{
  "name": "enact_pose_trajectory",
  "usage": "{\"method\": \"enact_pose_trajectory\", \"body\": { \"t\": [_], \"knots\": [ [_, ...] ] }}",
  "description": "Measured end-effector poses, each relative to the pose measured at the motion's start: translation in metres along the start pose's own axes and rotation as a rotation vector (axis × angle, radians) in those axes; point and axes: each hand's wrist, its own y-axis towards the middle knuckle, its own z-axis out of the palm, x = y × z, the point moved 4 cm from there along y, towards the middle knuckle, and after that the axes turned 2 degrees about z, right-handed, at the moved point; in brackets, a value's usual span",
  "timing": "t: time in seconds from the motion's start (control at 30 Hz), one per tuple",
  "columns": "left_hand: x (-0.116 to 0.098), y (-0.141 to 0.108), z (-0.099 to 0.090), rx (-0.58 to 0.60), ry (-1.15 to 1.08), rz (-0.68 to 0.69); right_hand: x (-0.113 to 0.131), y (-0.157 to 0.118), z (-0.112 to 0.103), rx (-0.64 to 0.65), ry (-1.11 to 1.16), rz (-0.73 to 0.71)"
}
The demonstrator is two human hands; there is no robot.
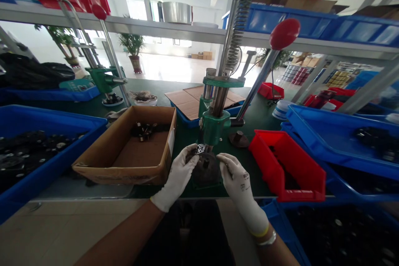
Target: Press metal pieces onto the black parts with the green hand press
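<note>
My left hand (179, 174), in a white glove, pinches a small perforated metal plate (200, 149) between thumb and fingers. It holds the plate at the left of the ram, over the dark round base (206, 176) of a green hand press (215, 126). A short dark post stands on that base. To the right of the base is my gloved right hand (237, 178), its thumb and fingers drawn together. Whatever the right fingertips hold, if anything, is hidden or too small to name. The press lever with its red knob (285, 34) slants up to the right.
A cardboard box (124, 170) with a few dark parts stands left of the press. Beside my right hand is a red bin (304, 194). Blue trays of black parts (52, 112) flank the bench. A second green press (104, 79) stands at the back left, below a shelf (140, 29).
</note>
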Motion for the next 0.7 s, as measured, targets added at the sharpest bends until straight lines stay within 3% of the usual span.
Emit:
{"method": "enact_pose_trajectory", "body": {
  "t": [0.2,0.37,0.47,0.6,0.63,0.7],
  "knots": [
    [0.010,0.003,0.000,0.067,0.054,0.003,-0.003,0.002,-0.027,-0.046,0.047,0.040],
    [0.012,0.005,-0.002,0.097,0.181,0.086,0.013,0.018,-0.057,-0.072,0.037,-0.027],
    [0.006,0.004,-0.003,0.118,0.314,0.188,0.044,0.049,-0.092,-0.229,-0.021,-0.130],
    [-0.001,0.002,-0.002,0.141,0.422,0.295,0.113,0.120,-0.144,-0.532,-0.098,-0.266],
    [-0.002,0.002,-0.002,0.145,0.431,0.306,0.132,0.141,-0.151,-0.516,-0.138,-0.314],
    [-0.002,0.002,-0.002,0.155,0.447,0.316,0.160,0.184,-0.155,-0.334,-0.233,-0.250]
  ]
}}
